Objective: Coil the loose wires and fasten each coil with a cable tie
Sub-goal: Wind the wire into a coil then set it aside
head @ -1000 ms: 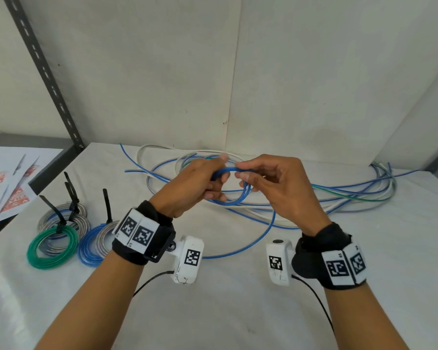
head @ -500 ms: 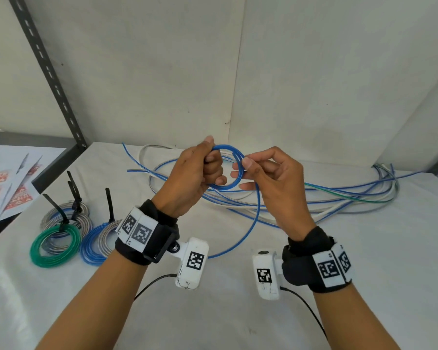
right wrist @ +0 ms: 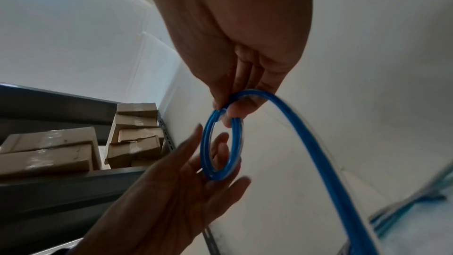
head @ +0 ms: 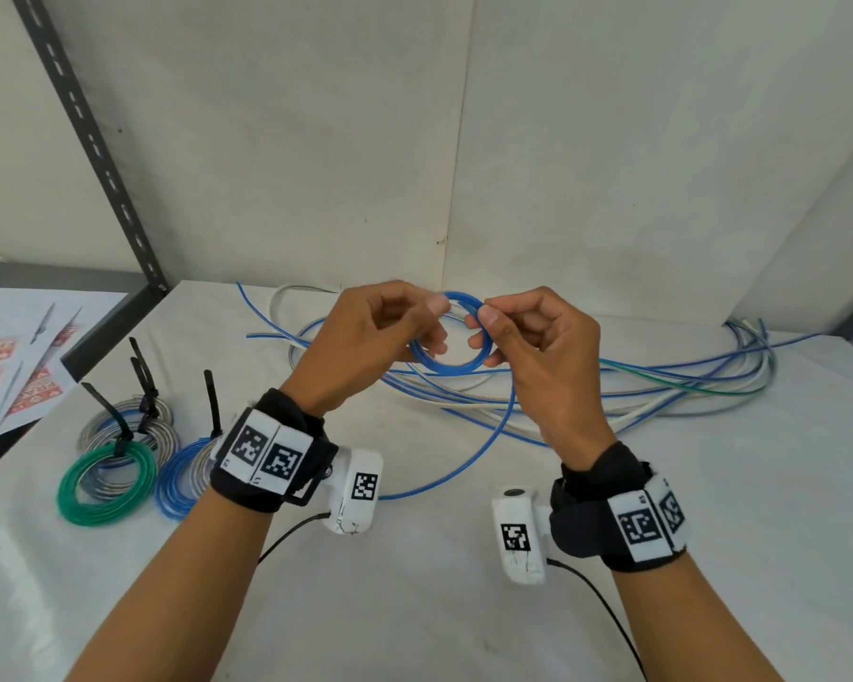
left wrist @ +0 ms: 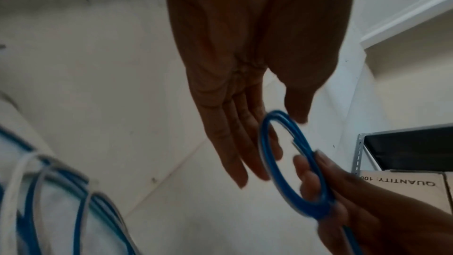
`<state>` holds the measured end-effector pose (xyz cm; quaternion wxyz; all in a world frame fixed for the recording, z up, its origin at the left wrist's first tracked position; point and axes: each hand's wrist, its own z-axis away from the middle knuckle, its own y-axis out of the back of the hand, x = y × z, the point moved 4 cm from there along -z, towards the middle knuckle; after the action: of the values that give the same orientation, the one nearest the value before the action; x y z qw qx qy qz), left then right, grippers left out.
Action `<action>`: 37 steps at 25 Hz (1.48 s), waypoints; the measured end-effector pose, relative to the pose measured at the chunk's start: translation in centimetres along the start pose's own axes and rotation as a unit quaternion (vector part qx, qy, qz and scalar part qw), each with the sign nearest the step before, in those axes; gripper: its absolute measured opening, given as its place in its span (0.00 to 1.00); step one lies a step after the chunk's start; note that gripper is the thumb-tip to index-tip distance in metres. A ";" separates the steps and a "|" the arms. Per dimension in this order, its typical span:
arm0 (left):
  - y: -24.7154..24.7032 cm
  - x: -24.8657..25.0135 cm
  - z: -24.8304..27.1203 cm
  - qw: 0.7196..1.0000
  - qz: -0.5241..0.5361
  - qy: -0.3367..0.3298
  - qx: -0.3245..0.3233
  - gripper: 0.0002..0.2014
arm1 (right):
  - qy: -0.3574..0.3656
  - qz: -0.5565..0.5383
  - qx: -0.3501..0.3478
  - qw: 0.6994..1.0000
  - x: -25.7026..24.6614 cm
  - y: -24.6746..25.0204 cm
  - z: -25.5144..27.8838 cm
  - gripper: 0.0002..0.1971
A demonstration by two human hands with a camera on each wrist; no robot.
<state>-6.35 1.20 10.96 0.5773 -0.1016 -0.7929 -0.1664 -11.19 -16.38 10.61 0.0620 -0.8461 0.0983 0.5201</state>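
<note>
Currently the right hand (head: pixel 538 356) pinches the small blue coil (head: pixel 451 337) at its rim between thumb and fingers, held up between both hands. The left hand (head: pixel 365 347) appears released, fingers extended beside the loop, though the head view is ambiguous. Its free tail (head: pixel 483 445) drops below the right hand toward the loose wires (head: pixel 661 386) beyond. Keep each new turn matched to the loop and re-pinch before releasing.

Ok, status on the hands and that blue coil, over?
Right hand pinching blue coil. Left hand open, fingers beside coil. No tie on it yet. Nothing in the way.
</note>
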 end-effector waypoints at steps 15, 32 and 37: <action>0.8 -0.1 0.2 0.999 0.046 0.007 -0.020 0.10 | -0.016 0.006 -0.049 0.999 -0.6 0.9 -0.4 0.02; 0.2 0.1 0.4 0.987 -0.143 0.001 -0.068 0.10 | 0.016 0.169 -0.157 0.973 -0.1 1.4 -0.5 0.08; 0.2 0.0 0.5 0.973 -0.217 0.006 -0.073 0.05 | 0.027 0.209 -0.177 0.961 0.2 0.9 -0.2 0.07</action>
<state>-6.69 1.54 10.83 0.5235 0.0316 -0.7781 -0.3458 -11.17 -17.34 10.51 -0.2017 -0.8176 0.1814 0.5078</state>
